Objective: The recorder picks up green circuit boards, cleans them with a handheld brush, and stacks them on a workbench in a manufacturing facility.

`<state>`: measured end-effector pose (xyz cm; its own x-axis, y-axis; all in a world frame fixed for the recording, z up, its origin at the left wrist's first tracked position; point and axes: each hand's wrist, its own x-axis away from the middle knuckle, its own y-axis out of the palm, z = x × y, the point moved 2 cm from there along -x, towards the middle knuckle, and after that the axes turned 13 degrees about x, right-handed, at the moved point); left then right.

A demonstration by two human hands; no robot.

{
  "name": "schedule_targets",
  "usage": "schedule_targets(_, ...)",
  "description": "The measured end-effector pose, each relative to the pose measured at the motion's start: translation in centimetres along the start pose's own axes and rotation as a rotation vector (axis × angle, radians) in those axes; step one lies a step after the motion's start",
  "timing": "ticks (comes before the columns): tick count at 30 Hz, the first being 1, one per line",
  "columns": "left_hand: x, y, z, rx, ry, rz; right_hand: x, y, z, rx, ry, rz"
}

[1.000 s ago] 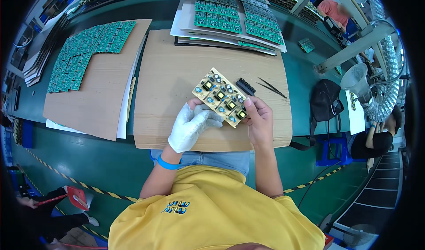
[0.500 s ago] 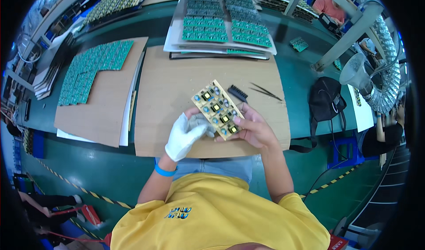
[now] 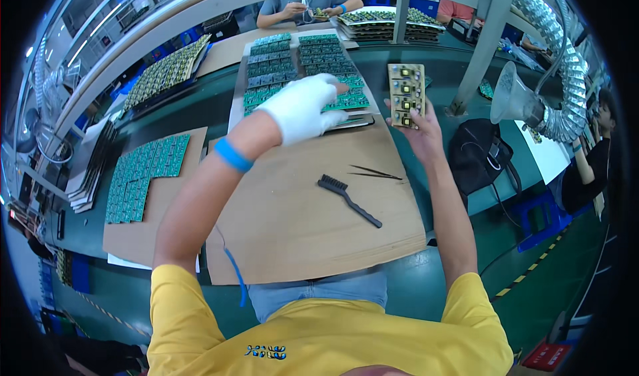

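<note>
Mostly, the circuit board point(image 3: 407, 88) extends beyond the gripping right hand point(image 3: 426, 133).

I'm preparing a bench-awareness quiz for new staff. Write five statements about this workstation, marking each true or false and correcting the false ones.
1. The bare right hand holds a tan rectangular circuit board. True.
2. The white-gloved left hand grips the black long-handled brush. False: the hand is by the rows of green circuit boards; the brush lies on the brown cardboard sheet.
3. Dark slim tweezers lie on the cardboard. True.
4. The blue band circles the right wrist. False: it circles the left.
5. The black bag is right of the cardboard. True.
</note>
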<state>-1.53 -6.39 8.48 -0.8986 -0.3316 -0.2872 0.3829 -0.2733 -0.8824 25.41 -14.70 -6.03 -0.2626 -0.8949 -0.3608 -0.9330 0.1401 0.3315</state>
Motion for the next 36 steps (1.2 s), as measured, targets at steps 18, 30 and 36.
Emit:
schedule_targets(18, -9.3, 5.8, -12.3, -0.194, -0.224, -0.288, -1.4, -2.8, 4.0, -0.018, 0.155, 0.172)
schedule_targets(30, -11.8, 5.3, -17.0, -0.088, -0.222, -0.317, -1.5, -3.4, 4.1, -0.243, 0.183, 0.127)
schedule_targets(36, -8.9, 3.6, -15.5, -0.085, -0.165, -0.079, -1.6, -3.6, 4.3, 0.395, -0.074, 0.165)
